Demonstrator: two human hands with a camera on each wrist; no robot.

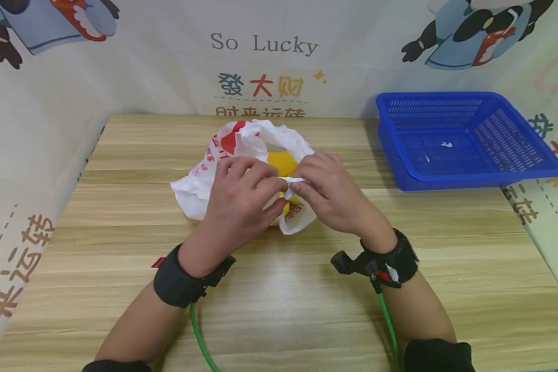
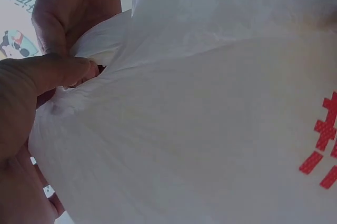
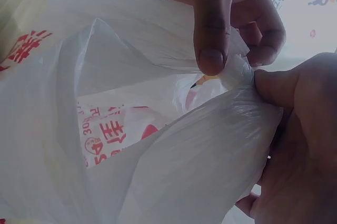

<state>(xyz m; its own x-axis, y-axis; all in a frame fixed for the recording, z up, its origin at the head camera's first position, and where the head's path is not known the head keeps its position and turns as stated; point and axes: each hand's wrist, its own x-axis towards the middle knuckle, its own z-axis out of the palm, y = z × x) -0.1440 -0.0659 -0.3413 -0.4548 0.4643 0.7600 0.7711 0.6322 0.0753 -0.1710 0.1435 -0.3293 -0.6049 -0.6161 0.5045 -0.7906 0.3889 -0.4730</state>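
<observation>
A white plastic bag (image 1: 192, 194) with red print lies on the table, its top bunched between both hands. My left hand (image 1: 244, 199) pinches the gathered plastic between thumb and fingers. From the other side, my right hand (image 1: 332, 194) pinches the same twisted bit (image 3: 239, 74). Through an opening in the bag a yellow thing (image 1: 282, 161) shows inside; most of it is hidden by plastic and fingers. In the right wrist view, a dark-pointed tip like a pencil's (image 3: 202, 81) shows in the gap below the thumb.
A blue plastic basket (image 1: 402, 165) stands at the back right, with small white scraps (image 1: 447, 144) in its bottom. Printed cloth (image 1: 167, 67) hangs behind and beside the wooden table (image 1: 269, 310). Green cables (image 1: 199, 336) run from both wrist straps.
</observation>
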